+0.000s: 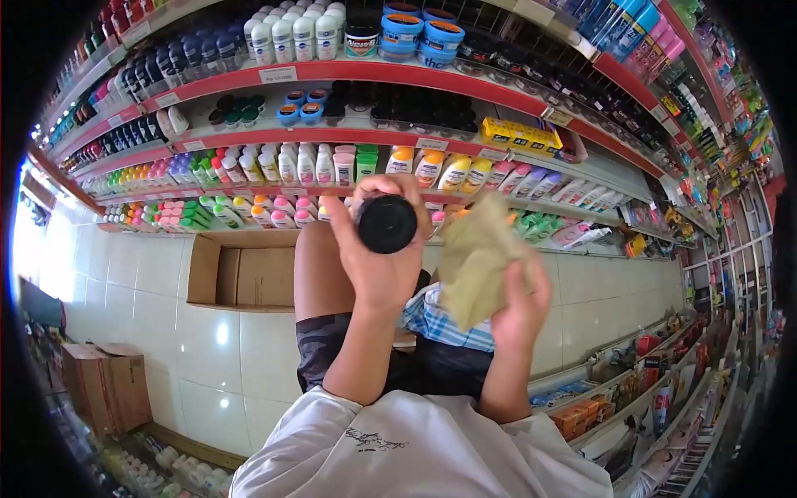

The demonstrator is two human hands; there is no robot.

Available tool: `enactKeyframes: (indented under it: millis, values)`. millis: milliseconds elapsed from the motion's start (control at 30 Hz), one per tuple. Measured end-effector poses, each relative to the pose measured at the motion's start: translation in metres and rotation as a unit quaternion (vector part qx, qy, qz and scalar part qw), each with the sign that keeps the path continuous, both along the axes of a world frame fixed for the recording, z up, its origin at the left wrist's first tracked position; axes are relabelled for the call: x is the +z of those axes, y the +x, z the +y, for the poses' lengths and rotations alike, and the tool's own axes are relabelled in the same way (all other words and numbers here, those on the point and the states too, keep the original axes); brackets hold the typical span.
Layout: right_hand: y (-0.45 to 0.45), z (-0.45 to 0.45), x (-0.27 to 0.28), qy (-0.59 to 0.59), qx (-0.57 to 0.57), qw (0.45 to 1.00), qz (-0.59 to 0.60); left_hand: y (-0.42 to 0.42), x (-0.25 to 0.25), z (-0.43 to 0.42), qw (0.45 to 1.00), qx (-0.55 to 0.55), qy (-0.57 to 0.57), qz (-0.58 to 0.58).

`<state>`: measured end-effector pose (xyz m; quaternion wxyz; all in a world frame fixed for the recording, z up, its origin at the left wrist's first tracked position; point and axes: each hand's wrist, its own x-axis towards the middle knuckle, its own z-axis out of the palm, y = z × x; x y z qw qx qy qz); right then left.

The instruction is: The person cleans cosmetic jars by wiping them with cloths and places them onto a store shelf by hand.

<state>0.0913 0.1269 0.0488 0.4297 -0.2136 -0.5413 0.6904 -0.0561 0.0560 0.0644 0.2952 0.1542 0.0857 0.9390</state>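
Note:
Raised in front of my chest, my left hand is closed around a round black-lidded jar, its dark lid facing me. The jar's label and sides are hidden by my fingers. To its right, my right hand grips a yellow-green cloth, which hangs up and to the left from the fingers and is partly smeared by motion. The cloth and the jar are apart. A blue checked cloth lies across my lap below both hands.
Red-edged shelves ahead hold bottles, blue tubs, dark jars and yellow boxes. An open cardboard box stands on the tiled floor left of my knee; another carton is further left. More stocked shelves line the right.

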Motion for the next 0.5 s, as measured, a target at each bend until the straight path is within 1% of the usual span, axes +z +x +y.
enactKeyframes:
  millis: [33, 67, 100, 133, 167, 200, 233, 267, 300, 333, 367, 400, 433, 467, 500]
  values:
    - [-0.002, -0.001, 0.01, -0.001, 0.001, 1.0, 0.001, 0.002, -0.006, 0.001, 0.999, -0.018, 0.024, 0.02]
    - [-0.005, 0.0, 0.02, 0.078, -0.019, 0.996, 0.027, 0.005, -0.011, 0.004, 0.999, -0.019, 0.005, 0.025]
    - [-0.007, 0.001, 0.029, 0.157, -0.039, 0.985, 0.053, 0.011, -0.006, 0.007, 0.998, 0.008, -0.048, 0.045]
    - [-0.014, -0.001, 0.035, 0.253, -0.035, 0.967, 0.021, 0.016, -0.002, 0.01, 0.992, 0.035, -0.101, 0.065]
    - [-0.023, -0.007, 0.037, 0.347, -0.031, 0.937, -0.013, 0.018, -0.007, 0.007, 0.987, 0.036, -0.116, 0.108]
    - [-0.028, -0.009, 0.038, 0.432, 0.03, 0.898, -0.085, 0.029, 0.004, 0.002, 0.986, 0.002, -0.164, 0.002]
    - [-0.042, -0.021, 0.04, 0.531, 0.015, 0.841, -0.098, 0.033, -0.011, 0.001, 0.956, 0.102, -0.273, 0.039]
    - [-0.045, -0.029, 0.034, 0.54, 0.011, 0.836, -0.093, 0.033, -0.029, 0.002, 0.901, 0.202, -0.376, 0.075]
    - [-0.044, -0.031, 0.022, 0.534, 0.037, 0.842, -0.075, 0.027, -0.032, 0.005, 0.821, 0.349, -0.405, 0.201]
    - [-0.044, -0.03, 0.011, 0.528, 0.065, 0.845, -0.056, 0.012, -0.033, 0.005, 0.82, 0.354, -0.401, 0.201]
    - [-0.043, -0.026, 0.004, 0.531, 0.067, 0.843, -0.05, -0.006, -0.033, 0.002, 0.954, 0.201, -0.181, 0.129]
    - [-0.041, -0.023, 0.0, 0.508, 0.094, 0.853, -0.071, -0.017, -0.028, -0.003, 0.997, 0.026, 0.053, 0.046]
    - [-0.037, -0.021, -0.004, 0.482, 0.122, 0.863, -0.094, -0.016, -0.016, -0.009, 0.999, -0.005, 0.051, -0.002]
    - [-0.034, -0.019, -0.004, 0.48, 0.128, 0.863, -0.091, -0.019, -0.018, -0.009, 1.0, 0.026, 0.004, 0.003]
    - [-0.031, -0.016, -0.001, 0.378, 0.102, 0.913, -0.112, -0.017, -0.016, -0.011, 1.0, 0.008, 0.012, -0.018]
